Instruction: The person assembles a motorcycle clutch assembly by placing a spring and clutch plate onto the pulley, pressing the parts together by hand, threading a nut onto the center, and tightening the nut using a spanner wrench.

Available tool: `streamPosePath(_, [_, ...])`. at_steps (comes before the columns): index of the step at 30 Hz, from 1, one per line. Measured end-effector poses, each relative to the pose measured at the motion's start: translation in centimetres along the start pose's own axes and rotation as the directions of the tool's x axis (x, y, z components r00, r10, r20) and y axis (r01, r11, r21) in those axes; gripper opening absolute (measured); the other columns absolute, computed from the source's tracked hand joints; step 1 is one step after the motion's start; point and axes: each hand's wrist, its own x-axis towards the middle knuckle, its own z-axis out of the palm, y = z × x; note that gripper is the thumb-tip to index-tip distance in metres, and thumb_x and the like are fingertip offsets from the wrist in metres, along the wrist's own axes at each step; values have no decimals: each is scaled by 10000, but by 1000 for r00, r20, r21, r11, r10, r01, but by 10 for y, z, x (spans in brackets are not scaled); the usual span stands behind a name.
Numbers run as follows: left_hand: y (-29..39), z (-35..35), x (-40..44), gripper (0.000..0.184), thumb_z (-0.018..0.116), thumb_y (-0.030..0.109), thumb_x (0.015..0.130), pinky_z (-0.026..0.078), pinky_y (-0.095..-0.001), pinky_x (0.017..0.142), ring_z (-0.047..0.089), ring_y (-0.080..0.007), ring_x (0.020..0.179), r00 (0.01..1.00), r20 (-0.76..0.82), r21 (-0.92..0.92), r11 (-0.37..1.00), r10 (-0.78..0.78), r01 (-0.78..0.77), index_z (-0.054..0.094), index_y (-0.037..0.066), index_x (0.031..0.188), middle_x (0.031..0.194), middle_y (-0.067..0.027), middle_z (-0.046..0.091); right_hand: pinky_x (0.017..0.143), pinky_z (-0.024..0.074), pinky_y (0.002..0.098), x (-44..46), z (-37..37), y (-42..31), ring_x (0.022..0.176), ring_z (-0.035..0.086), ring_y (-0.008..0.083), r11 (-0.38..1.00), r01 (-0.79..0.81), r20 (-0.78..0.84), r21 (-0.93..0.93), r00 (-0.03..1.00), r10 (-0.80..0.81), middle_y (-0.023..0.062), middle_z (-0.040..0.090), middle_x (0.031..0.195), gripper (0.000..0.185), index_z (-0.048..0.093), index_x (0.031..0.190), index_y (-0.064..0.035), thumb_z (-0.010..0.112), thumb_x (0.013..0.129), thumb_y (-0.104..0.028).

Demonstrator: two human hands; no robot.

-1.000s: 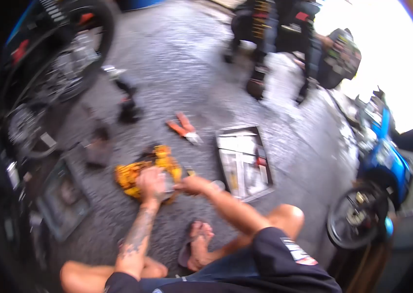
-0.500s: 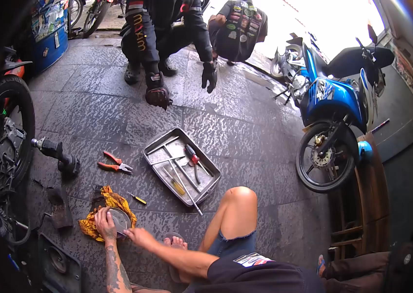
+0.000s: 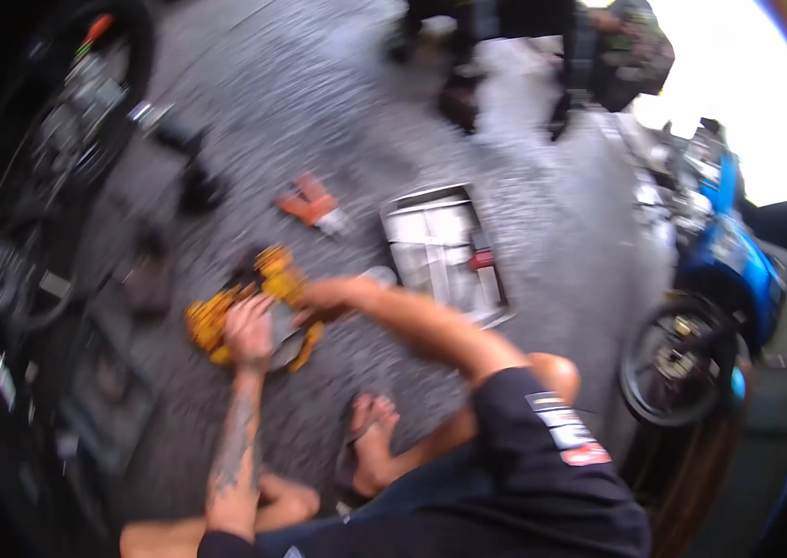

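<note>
A round grey part (image 3: 285, 338) lies on a crumpled yellow-and-black cloth (image 3: 210, 321) on the floor. My left hand (image 3: 249, 327) grips its left edge together with the cloth. Past the upper right of the part reaches my right hand (image 3: 326, 299), its fingers smeared by motion, so what they hold, if anything, does not show. A blurred pale shape (image 3: 379, 276) shows beyond my right forearm. Orange-handled pliers (image 3: 310, 202) lie above the cloth.
A metal tray (image 3: 396, 244) with tools, one red-handled (image 3: 482, 259), sits right of the pliers. A blue motorbike (image 3: 733, 265) stands at right, motorbike parts (image 3: 68, 139) at left. A dark upright part (image 3: 198, 181) stands on the floor. People are at the top.
The view has swung and blurred, shifting the scene rightward. My right hand has moved from the round part's lower edge to its upper right. My left hand stays on the part.
</note>
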Motion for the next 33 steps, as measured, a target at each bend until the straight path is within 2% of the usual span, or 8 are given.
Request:
streamPosePath(4, [-13,-7,-3,360,403,195,944,398,-410,983,577,-311,1071,995,10,-138,986,-98,99,678,10,1083,1106,-138,665,839,479,478,6,-53,-44,997,635,373,981,60,154,-185,987,-32,203,673,1037,508,664,1107,-100,498,943,-551])
streamPosePath(10, [-1,-16,0,449,329,264,990,418,-404,975,589,-332,1092,972,27,-200,951,-235,236,660,-12,1114,1143,-162,656,806,496,449,13,-63,-47,898,659,338,946,26,199,-324,979,41,177,694,914,547,684,1102,-93,499,931,-579])
streamPosePath(15, [8,-9,-2,345,403,195,960,436,-400,940,609,-296,1062,997,-59,123,991,58,-50,693,32,1051,1100,-117,677,797,507,449,-4,-51,-44,863,667,339,974,-187,173,-125,963,207,176,683,858,585,681,1072,-86,481,925,-616])
streamPosePath(22, [-1,2,-6,363,392,191,925,462,-396,924,648,-295,988,993,-88,55,995,-77,82,717,36,979,1033,-84,718,723,506,467,-33,30,-41,768,650,396,938,-300,-133,172,937,324,175,673,765,548,699,1027,-125,464,931,-611])
streamPosePath(26, [-1,2,-4,378,375,203,959,468,-364,887,633,-273,952,983,-116,-36,989,-143,140,731,78,952,1006,-47,726,719,496,473,-31,114,-99,759,668,360,742,-325,-398,586,683,613,207,670,779,491,699,900,-53,474,977,-483])
streamPosePath(28, [4,0,-4,441,335,224,989,466,-351,889,630,-266,947,979,-116,-30,986,-168,165,749,79,943,1008,-50,728,718,491,472,24,181,-160,775,617,455,729,-75,-718,680,133,683,270,638,844,434,657,914,-26,453,1005,-398])
streamPosePath(29, [-5,1,-4,556,240,249,1020,437,-359,942,636,-268,989,984,-50,-100,981,-172,166,750,40,941,1000,-90,729,791,485,472,62,181,-200,992,604,469,410,-8,-407,912,102,908,297,608,997,445,660,1090,-22,439,1009,-400])
streamPosePath(33, [-11,-9,4,647,172,324,1039,418,-364,976,616,-287,1026,985,45,-228,958,-165,171,741,22,968,1037,-108,721,536,454,322,34,193,-169,583,520,121,495,73,-497,866,240,834,28,580,664,412,662,978,-5,516,1000,-390])
